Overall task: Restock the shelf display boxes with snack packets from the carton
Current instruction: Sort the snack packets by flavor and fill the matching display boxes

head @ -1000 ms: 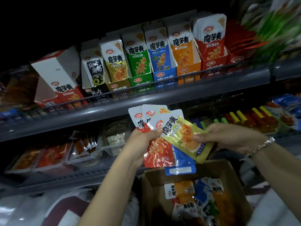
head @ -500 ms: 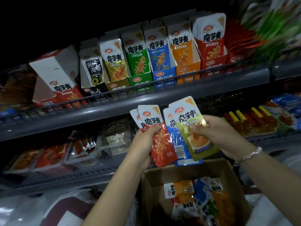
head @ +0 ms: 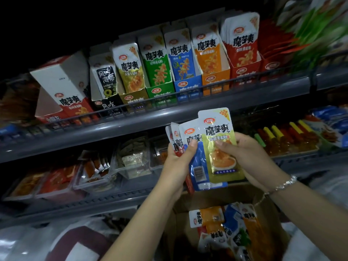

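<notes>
My left hand grips a fan of snack packets, with a blue packet in front and red ones behind. My right hand pinches an olive-yellow packet held upright at the right of the fan. Below them the brown carton stands open with several loose packets inside. On the upper shelf a row of display boxes stands: olive-yellow, green, blue, orange and red.
A grey shelf rail runs in front of the display boxes. A tilted white and red box and a black box stand at the left. The lower shelf holds clear trays and coloured stick snacks.
Both hands have risen toward the upper shelf. The olive-yellow packet turned from tilted to upright and slid to the right of the fan, and the fan closed up in my left hand.
</notes>
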Demonstrator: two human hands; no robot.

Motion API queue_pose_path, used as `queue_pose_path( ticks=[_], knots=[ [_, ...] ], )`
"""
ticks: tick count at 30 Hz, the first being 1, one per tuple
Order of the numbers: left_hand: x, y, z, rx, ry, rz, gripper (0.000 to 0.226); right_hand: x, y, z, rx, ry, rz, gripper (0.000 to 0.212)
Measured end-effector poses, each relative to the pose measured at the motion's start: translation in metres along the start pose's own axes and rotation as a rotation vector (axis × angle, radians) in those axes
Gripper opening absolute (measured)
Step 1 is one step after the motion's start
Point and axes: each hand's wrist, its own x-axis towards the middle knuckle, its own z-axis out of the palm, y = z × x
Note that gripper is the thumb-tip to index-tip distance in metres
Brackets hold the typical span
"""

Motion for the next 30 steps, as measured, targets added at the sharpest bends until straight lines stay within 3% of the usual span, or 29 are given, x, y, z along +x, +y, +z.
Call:
queue_pose_path(
  ticks=[6,13,19,24,30],
  knots=[
    [0.008,-0.005,-0.004,0.027,0.071,0.013,0.075,-0.002,0.001,0.003,-0.07,0.118,-0.068,0.007],
    [0.009,-0.012,-0.005,-0.111,-0.029,-0.074,0.092,-0.003,0.004,0.013,0.142,-0.029,0.06,0.015],
    [0.008,-0.008,-0.006,-0.181,-0.085,-0.1,0.068,-0.001,0.001,0.012,0.159,-0.058,0.067,0.017],
    [0.007,0.002,-0.007,-0.299,0.01,-0.163,0.039,0.0,0.003,0.006,0.089,-0.062,0.03,0.011],
    [0.005,0.011,-0.003,-0.272,0.055,-0.149,0.041,0.001,0.007,0.014,0.042,0.021,-0.015,0.019]
  ],
)
